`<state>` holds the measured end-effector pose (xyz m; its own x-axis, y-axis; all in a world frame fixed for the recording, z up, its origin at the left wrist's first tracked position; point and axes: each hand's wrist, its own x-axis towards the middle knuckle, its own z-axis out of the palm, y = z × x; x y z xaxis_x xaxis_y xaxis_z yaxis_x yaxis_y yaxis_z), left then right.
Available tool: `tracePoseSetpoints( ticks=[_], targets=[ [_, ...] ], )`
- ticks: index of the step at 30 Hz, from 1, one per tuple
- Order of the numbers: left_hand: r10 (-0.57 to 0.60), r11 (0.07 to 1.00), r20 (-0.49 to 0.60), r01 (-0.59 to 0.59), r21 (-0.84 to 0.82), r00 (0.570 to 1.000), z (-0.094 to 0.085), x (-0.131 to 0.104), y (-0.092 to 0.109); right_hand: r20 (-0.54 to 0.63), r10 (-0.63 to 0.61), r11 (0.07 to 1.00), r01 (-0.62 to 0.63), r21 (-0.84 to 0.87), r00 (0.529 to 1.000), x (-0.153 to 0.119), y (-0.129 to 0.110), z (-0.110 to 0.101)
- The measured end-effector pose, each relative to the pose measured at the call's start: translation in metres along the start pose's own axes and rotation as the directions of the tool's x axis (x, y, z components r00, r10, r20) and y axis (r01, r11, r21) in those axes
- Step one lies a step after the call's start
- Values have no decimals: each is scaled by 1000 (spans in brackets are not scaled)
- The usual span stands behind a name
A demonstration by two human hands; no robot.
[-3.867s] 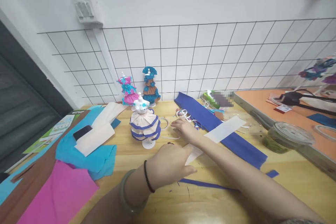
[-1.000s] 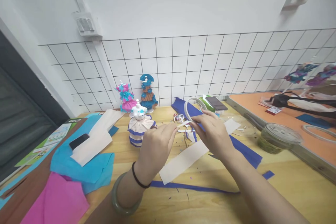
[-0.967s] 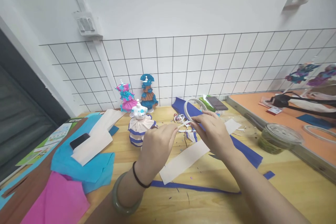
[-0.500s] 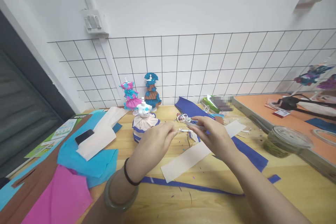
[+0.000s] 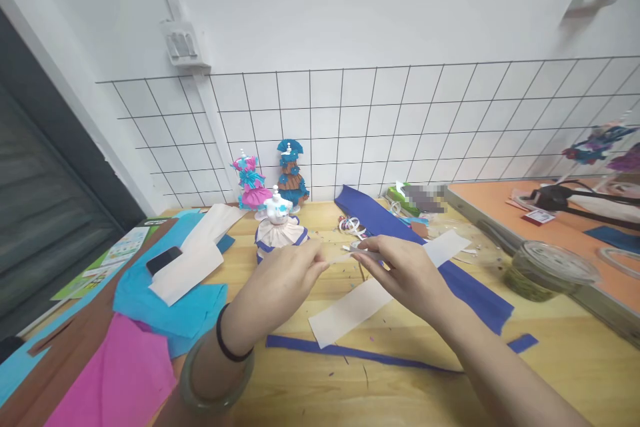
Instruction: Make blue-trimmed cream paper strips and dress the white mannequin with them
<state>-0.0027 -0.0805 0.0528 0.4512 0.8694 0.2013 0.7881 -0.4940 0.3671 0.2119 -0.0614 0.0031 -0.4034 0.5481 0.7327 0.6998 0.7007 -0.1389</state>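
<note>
My left hand (image 5: pixel 290 273) is closed in a pinch on the end of a thin, whitish strip of tape (image 5: pixel 340 258). The strip runs across to my right hand (image 5: pixel 400 267), whose fingers close on what looks like a small white roll of tape (image 5: pixel 367 251), mostly hidden by the fingers. Behind my left hand stands a small white dress form (image 5: pixel 277 210) in a cream pleated skirt with blue edging (image 5: pixel 283 233). Below the hands lie a cream crepe paper strip (image 5: pixel 345 313) and a narrow dark blue strip (image 5: pixel 360 353).
Two dressed mini forms, one pink (image 5: pixel 255 197) and one brown and teal (image 5: pixel 291 177), stand by the wall. Coloured paper sheets (image 5: pixel 170 307) and a black phone (image 5: pixel 164 260) lie left. Right are blue paper (image 5: pixel 475 293), a clear round tub (image 5: pixel 550 270) and curled ribbon scraps (image 5: pixel 353 227).
My left hand has drawn slightly left and down, and the strip between the hands looks longer. My right hand has lowered a little and turned. The view has shifted slightly.
</note>
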Motion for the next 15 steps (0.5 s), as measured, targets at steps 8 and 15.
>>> tracePoseSetpoints(
  ticks=[8,15],
  targets=[
    [-2,984,173,-29,177,985,-19,-32,0,69,-117,985,107,133,991,-3,-19,4],
    [-90,978,213,45,205,973,-24,-39,-2,101,-130,984,116,136,986,-7,-28,7]
  ],
)
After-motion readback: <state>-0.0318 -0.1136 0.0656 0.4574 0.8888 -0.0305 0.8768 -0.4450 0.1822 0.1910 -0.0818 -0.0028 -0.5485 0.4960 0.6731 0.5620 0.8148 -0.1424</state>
